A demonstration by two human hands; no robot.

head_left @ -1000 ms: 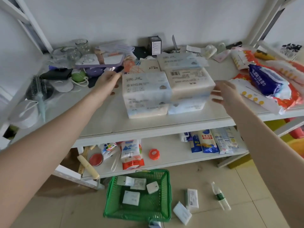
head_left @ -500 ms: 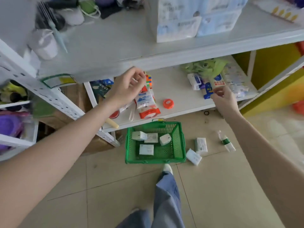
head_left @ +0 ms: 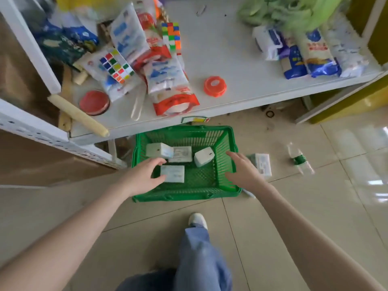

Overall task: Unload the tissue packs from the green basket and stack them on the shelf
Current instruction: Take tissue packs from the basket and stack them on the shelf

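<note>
Plastic-wrapped small white tissue packs [head_left: 172, 173] sit in the green mesh basket [head_left: 227, 141] between both hands: light, soft, slick film, so pinch across the short sides. Left hand [head_left: 144, 177] spread, fingertips touching the nearest pack; right hand [head_left: 243, 170] spread, empty, above the basket's right rim.

Legible text: none. Print on the tissue packs [head_left: 172, 173] and shelf packets [head_left: 317, 51] is blurred beyond reading.

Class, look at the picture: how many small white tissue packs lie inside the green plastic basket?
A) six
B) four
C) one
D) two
B: four small white tissue packs lie inside the green plastic basket: one at the back left, a flat one beside it, one at the right, and one at the front by the left hand.
</note>
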